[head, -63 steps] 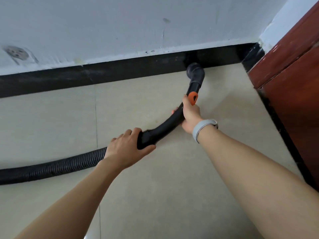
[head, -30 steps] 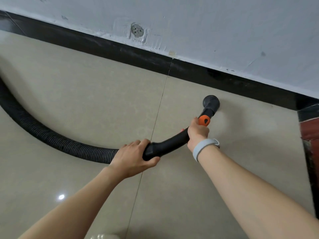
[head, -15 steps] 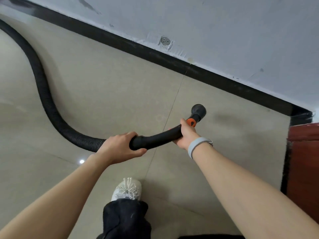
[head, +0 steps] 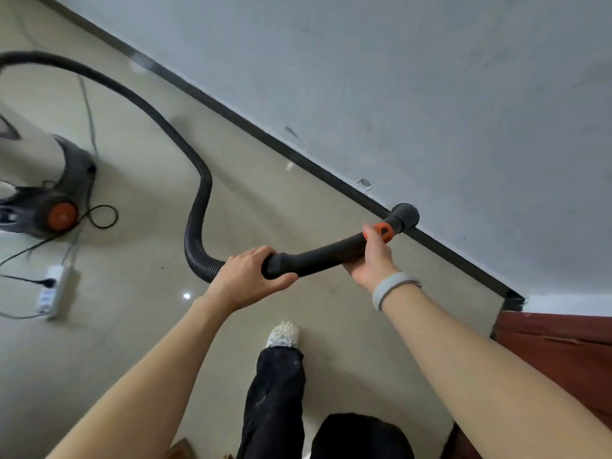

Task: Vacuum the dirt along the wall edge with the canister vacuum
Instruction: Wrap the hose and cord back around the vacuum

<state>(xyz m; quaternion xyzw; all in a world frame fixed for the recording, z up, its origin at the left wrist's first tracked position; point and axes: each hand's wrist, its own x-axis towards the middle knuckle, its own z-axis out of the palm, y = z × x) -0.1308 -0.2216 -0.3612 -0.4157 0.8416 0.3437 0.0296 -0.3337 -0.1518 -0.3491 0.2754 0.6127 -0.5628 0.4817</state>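
Hands (head: 255, 276) gripping vacuum hose (head: 318, 256), canister (head: 49, 193) nearby

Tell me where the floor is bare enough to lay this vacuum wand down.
Bare tile lies between the hose and the black baseboard, and between the power strip and your shoe. It is crowded on the left, where cords trail around the canister vacuum.

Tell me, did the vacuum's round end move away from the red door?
Yes. The nozzle went left along the black baseboard, farther from the red door.
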